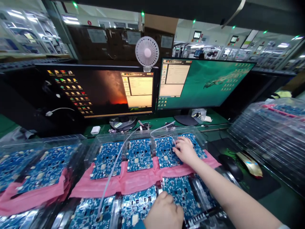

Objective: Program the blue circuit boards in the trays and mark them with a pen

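My right hand [186, 150] reaches over the back row of blue circuit boards. Its fingers are pinched at the end of a thin white cable [159, 129], which loops in from behind; the plug itself is hidden. Beneath those fingers lies a circuit board [164, 154]. Closer to me, my left hand [164, 212] is closed, resting by a front-row circuit board [177, 192]; its fingertips are hidden. A second white cable [113, 168] runs down to a connector on the front-left circuit board [88, 211]. Pink strips [138, 181] lie between the rows in a clear plastic tray [91, 149].
Two monitors [105, 92] [205, 86] stand behind the tray, with a small white fan [147, 51] clipped between them. Another tray of circuit boards [47, 165] is on the left. To the right are a black mouse [230, 167], a gold mouse [250, 163] and stacked clear trays [274, 127].
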`<state>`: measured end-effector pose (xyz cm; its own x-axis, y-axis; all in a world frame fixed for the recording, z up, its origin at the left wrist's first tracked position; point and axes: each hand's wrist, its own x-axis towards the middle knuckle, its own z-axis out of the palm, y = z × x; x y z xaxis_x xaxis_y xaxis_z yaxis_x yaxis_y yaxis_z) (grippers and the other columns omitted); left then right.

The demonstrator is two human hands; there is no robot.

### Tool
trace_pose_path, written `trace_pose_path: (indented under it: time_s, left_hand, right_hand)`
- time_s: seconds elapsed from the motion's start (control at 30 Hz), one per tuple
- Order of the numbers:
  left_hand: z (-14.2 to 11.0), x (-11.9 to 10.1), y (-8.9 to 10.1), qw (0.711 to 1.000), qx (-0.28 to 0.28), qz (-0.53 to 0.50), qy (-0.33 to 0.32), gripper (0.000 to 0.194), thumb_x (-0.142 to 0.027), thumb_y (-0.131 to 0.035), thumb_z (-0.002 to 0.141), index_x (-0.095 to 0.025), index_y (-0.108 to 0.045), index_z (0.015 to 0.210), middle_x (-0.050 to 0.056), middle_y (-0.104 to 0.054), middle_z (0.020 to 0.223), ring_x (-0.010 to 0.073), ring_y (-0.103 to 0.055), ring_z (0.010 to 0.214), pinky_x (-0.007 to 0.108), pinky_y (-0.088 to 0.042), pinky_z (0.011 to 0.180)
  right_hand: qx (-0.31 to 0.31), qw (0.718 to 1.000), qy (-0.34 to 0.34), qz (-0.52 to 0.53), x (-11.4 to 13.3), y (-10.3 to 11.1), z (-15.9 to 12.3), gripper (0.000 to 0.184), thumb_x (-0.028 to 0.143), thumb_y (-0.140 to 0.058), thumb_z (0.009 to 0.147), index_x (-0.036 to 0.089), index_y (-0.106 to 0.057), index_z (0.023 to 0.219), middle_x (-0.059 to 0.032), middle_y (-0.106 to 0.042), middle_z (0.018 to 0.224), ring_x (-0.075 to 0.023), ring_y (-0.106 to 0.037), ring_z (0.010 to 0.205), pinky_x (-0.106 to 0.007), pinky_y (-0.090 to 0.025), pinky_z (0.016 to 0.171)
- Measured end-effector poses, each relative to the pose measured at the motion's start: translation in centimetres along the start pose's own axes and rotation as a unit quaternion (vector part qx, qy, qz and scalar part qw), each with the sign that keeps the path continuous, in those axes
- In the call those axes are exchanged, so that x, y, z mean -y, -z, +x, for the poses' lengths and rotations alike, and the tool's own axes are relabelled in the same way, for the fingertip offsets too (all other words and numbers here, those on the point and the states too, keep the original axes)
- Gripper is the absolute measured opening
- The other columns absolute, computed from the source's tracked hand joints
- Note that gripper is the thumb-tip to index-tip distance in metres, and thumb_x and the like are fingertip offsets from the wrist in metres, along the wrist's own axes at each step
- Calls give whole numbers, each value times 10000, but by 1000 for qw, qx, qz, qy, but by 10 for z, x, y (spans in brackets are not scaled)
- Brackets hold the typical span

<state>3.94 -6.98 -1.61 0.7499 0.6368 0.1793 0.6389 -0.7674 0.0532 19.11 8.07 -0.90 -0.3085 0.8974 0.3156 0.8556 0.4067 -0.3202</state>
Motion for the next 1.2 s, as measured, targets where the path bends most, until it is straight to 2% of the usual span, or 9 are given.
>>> trace_pose_path:
  time_s: [0.1,0.3,0.47,0.67,0.73,0.87,1.03,1.1,1.2]
  left_hand:
    - [0,0,1,1000,2,-4,-2,173,-242,-592,695,-145,-509,578,-3,-505,463,125,-426,546,268,-278,589]
    - [-2,0,-1,1000,12,-6,-2,338,-476,-563,694,-145,-545,629,9,-527,494,139,-421,555,281,-284,597]
    - [-2,-1,-1,999,22,-23,-2,386,-515,-512,719,-136,-558,657,26,-533,508,151,-438,598,288,-302,632]
    - [6,1,23,989,143,-41,13,332,-458,-582,673,-129,-585,715,46,-577,593,171,-481,645,283,-340,664]
    - [7,1,27,986,160,-41,18,320,-444,-603,654,-134,-587,730,48,-587,621,175,-492,661,279,-345,672]
    - [3,3,18,995,97,-22,5,313,-460,-583,678,-148,-559,676,26,-568,578,159,-483,619,267,-334,622]
    - [-4,8,-6,1000,17,14,-11,178,-213,-540,748,-158,-505,583,-12,-503,487,121,-449,546,246,-289,561]
    - [-6,10,-15,999,-28,26,-17,213,-228,-552,742,-160,-487,552,-15,-472,458,115,-432,521,246,-268,537]
    - [-10,13,-31,993,-104,36,-34,259,-286,-575,727,-160,-464,530,-21,-426,411,110,-390,490,248,-234,510]
  right_hand:
    - [10,1000,1,-2,-2,2,1,244,282,-511,751,187,-570,533,5,-616,884,-208,-394,1040,-415,-213,930]
    - [14,1000,-4,-12,0,-1,1,251,291,-496,762,184,-565,546,1,-613,882,-221,-379,1053,-427,-212,925]
    - [9,999,-8,-30,8,0,-2,242,293,-495,768,186,-565,563,3,-613,850,-229,-357,1075,-449,-169,946]
    - [22,998,15,-52,13,-2,-3,163,279,-527,746,196,-600,627,-3,-618,786,-256,-330,1110,-458,-117,976]
    - [24,998,20,-58,12,-4,-3,149,273,-531,742,194,-610,644,-9,-619,782,-262,-334,1113,-460,-126,975]
    - [16,997,31,-63,14,-1,-5,176,294,-516,764,204,-628,664,-11,-621,790,-246,-364,1105,-440,-152,978]
    - [-12,996,58,-59,14,35,-7,242,400,-497,770,213,-633,698,-9,-607,907,-196,-455,1017,-398,-198,975]
    - [-34,996,51,-69,-6,58,-12,256,401,-460,788,219,-633,742,-11,-607,927,-173,-499,947,-381,-249,944]
    - [-55,991,-29,-117,-70,88,-33,275,356,-402,803,224,-636,744,-17,-621,900,-152,-547,861,-309,-361,822]
